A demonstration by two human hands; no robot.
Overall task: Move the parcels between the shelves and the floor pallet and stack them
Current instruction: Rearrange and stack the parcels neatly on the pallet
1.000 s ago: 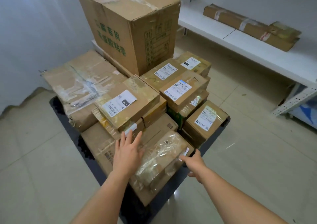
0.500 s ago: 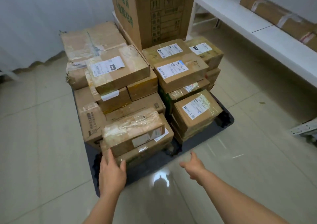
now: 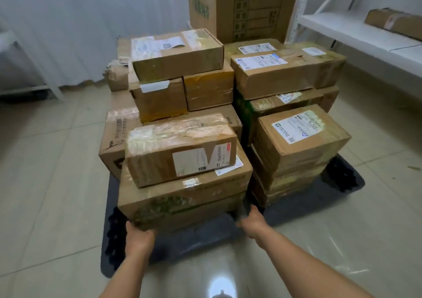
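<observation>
Where the grey tiled floor meets the dark floor pallet, cardboard parcels stacked several deep. At far left, a worn brown parcel standing on the pallet. Just right of it, nearest the camera, a wide flat parcel with green print along its front edge, gripped at its lower left corner by the left hand, fingers curled under the edge. On top of that, a tape-wrapped parcel with a white label on its front face. Behind, two small taped parcels side by side, topped by a long labelled parcel. Right hand at the flat parcel's lower right corner, fingers hidden in shadow, grip impossible to tell. Further right, a stack topped by a labelled parcel. Behind, a tall carton with green characters. At far right, a white shelf carrying a long brown parcel.
</observation>
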